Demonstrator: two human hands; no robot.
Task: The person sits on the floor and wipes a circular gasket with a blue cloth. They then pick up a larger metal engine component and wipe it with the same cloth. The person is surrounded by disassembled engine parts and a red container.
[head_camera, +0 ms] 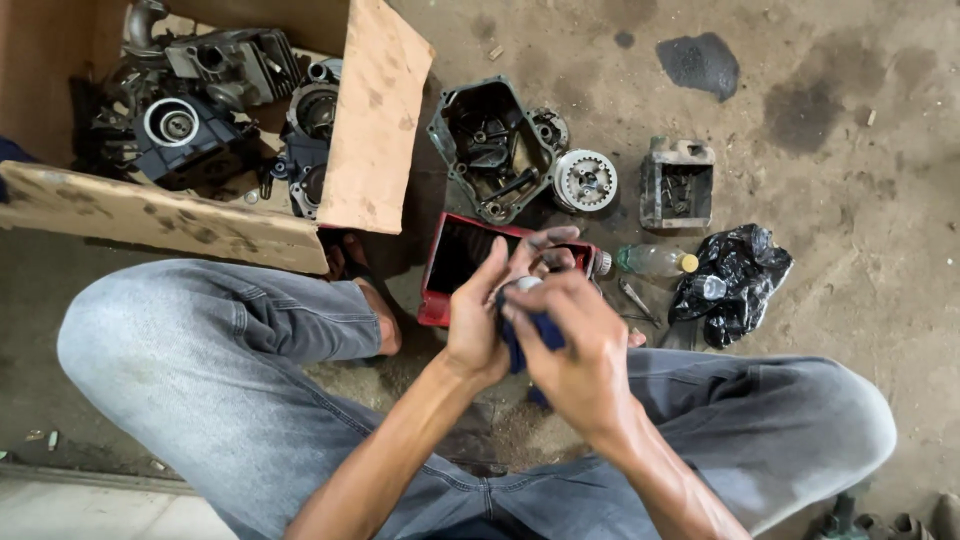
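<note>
Head view, looking down on a squatting person in grey jeans. The left hand [478, 322] and right hand [572, 345] meet over a dark blue cloth [530, 335] wrapped about a small pale metal part [527, 284], grimy fingers [548, 238] curled round it. Beneath the hands lies a red tray [447, 262]. On the stained concrete floor [850, 180]: an open engine case [490, 148], a toothed round gear [585, 181], a small grey housing [677, 184], a clear plastic bottle [655, 260], a black plastic bag [732, 280]. At upper left, a cardboard box [372, 120] holds engine parts [200, 110].
</note>
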